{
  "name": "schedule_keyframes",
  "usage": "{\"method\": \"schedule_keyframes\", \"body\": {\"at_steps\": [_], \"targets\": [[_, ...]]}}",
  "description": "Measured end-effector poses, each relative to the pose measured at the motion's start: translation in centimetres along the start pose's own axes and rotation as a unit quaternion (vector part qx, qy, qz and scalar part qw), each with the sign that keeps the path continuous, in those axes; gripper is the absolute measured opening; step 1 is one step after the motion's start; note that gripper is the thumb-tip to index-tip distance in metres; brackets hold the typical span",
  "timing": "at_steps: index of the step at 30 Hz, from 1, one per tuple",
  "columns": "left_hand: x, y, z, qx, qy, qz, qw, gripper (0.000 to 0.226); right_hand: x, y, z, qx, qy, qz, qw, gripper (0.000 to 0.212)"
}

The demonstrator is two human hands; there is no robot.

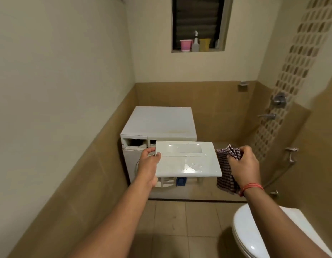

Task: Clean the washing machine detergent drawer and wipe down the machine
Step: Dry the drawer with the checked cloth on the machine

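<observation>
Detergent drawer [187,161] out of washing machine [159,123], held in mid-air before it. Left hand [149,164] gripping its left end; right hand [243,162] bunching checked cloth [225,174]. Probably light, rigid plastic, wet and slippery: grip ends firmly.

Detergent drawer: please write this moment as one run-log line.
detergent drawer: out, wet | left hand: holds drawer | right hand: grips checked cloth | drawer slot: empty
</observation>
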State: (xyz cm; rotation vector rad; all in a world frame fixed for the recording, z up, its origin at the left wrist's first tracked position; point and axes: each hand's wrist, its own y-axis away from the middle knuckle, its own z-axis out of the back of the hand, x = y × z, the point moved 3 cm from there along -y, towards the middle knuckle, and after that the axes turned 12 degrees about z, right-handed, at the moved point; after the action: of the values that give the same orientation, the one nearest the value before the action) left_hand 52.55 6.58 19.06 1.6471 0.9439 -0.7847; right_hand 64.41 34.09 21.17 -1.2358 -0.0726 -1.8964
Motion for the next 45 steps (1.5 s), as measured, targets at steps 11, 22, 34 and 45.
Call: {"method": "schedule_keyframes", "body": {"at_steps": [11,22,34,45], "targets": [[-8.2,-16.7,-2.1,-0.043,0.017,-0.003,0.999,0.026,0.7,-15.9,-15.9,0.049,-0.061,0.021,0.997,0.018],[-16.6,-32.5,-6.3,-0.064,0.019,-0.039,0.997,0.025,1.7,-32.4,-28.1,0.054,-0.134,0.036,0.989,0.022],[-22.8,-52.9,-6.6,-0.008,-0.016,-0.022,1.0,0.026,1.3,-43.3,-42.4,-0.024,-0.162,-0.05,0.985,0.019],[-22.7,-61.3,-8.2,-0.017,-0.006,0.031,0.999,0.027,-1.4,-48.5,-48.0,-0.025,-0.143,-0.062,0.987,0.018]]}}
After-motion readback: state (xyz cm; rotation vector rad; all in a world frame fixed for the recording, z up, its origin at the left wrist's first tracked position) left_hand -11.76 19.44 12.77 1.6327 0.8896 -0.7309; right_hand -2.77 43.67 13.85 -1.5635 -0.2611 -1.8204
